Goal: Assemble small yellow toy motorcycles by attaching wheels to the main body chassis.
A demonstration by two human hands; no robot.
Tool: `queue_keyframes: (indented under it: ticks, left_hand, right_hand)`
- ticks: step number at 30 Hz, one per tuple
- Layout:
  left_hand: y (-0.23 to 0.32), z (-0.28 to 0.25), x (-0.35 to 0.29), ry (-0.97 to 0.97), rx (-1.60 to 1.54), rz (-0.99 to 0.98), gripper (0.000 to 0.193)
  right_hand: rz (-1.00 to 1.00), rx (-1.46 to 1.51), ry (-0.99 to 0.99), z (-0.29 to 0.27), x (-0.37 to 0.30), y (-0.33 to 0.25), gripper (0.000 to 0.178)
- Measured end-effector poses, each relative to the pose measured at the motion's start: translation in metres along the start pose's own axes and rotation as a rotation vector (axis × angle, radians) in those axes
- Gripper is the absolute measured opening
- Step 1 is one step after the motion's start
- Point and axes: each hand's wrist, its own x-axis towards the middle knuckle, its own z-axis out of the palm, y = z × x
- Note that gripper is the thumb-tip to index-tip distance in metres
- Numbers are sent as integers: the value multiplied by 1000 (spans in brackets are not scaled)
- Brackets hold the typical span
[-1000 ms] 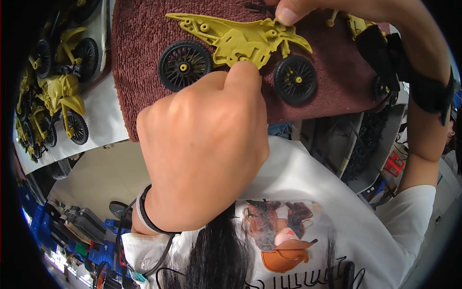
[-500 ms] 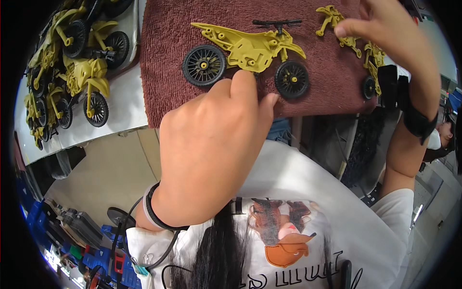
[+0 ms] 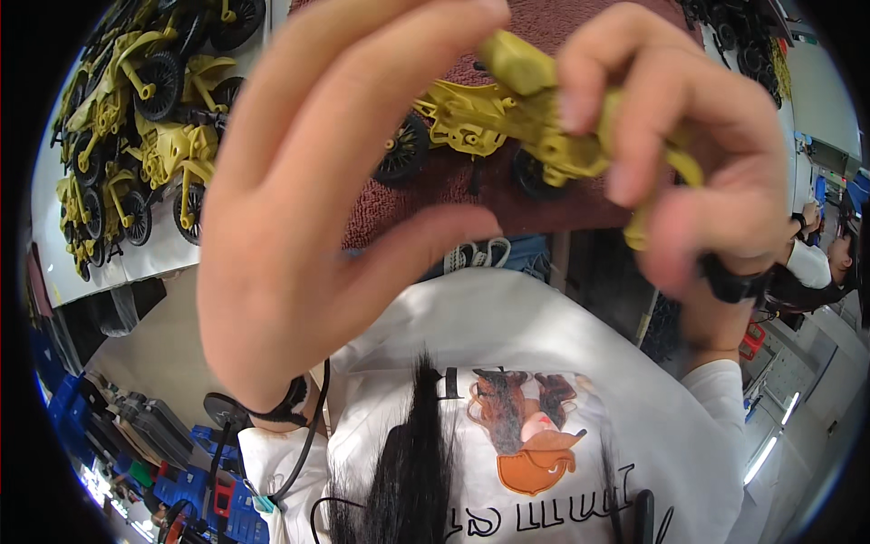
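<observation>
My right hand [image 3: 693, 136] is raised close to the camera, its bent fingers gripping a yellow toy motorcycle body half [image 3: 526, 68]. My left hand [image 3: 281, 199] is raised too, its fingers and thumb spread wide. Its fingertips come near the left end of that body half; whether they touch it cannot be made out. Below, partly hidden by both hands, a second yellow motorcycle body half [image 3: 464, 127] lies on a dark red cloth [image 3: 385, 213]. A black spoked wheel [image 3: 405, 150] is at its left, and another black wheel [image 3: 536, 172] shows at its right.
On the white table at the left, several yellow toy motorcycles with black wheels [image 3: 159, 86] lie in a heap. Black parts [image 3: 752, 59] are gathered beyond the cloth at the upper right. Another person [image 3: 820, 267] is at the far right.
My right hand has picked up a yellow body half from the cloth and brought it left and nearer. My left hand has left the motorcycle on the cloth, risen and opened.
</observation>
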Motion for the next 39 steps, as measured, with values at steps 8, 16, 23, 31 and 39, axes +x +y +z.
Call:
queue_keyframes:
  ticks: [8, 16, 23, 31, 39]
  left_hand:
    - [-2, 19, 0, 41, 182, -14, 47]
    - [-10, 28, -5, 29, 25, -86, 48]
    - [-13, 27, -2, -68, 106, -162, 45]
    - [0, 25, -3, -27, 26, -293, 41]
    - [10, 23, -16, 68, -191, -495, 34]
  right_hand:
    - [38, 533, 344, 48, -3, 54, 25]
    - [-45, -338, 400, 52, 2, 42, 29]
    - [-6, -387, 674, 80, -8, 58, 26]
    - [94, -440, 859, 103, -7, 51, 16]
    - [-39, 467, 949, 115, -3, 52, 68]
